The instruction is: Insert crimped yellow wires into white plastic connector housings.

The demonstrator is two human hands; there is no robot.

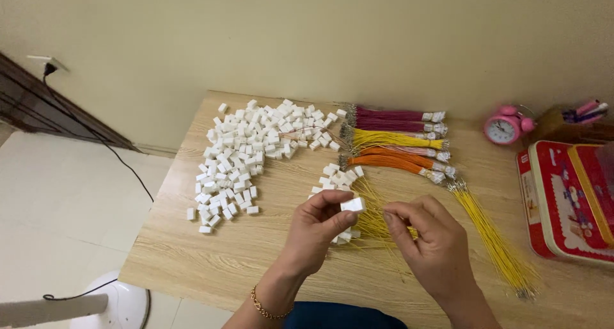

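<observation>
So in the head view, the person is sitting at a wooden worktop point(268, 252) and looking down at both hands, which are hovering just above it near the front edge.

The left hand point(316, 230) is pinching a small white plastic block point(353, 205) between thumb and fingertips, so those fingers are closed on it. The block is sitting at the top right of that hand, its long axis lying roughly side to side and pointing toward the other hand.

The right hand point(428, 239) is just beside it, with thumb and forefinger pressed together. It looks like they're gripping a thin yellow wire point(374, 223), but the strand is too fine to tell for sure. The block is lying up and to the left of those fingertips, close but not touching. The left hand is obviously the nearer one, since it's the one holding it.

Around them: a big loose pile of white blocks point(246, 153) is spreading over the back left of the worktop, with a smaller cluster point(338, 178) right behind the hands. Tied wire bundles point(396, 143) in maroon, yellow, pink and orange are lying side by side at the back, and a loose yellow bunch point(495, 242) is running diagonally to the right.

As for containers, a red tin box point(563, 201) is sitting shut on the far right, contents hidden. A pink alarm clock point(504, 127) is standing behind it.
</observation>
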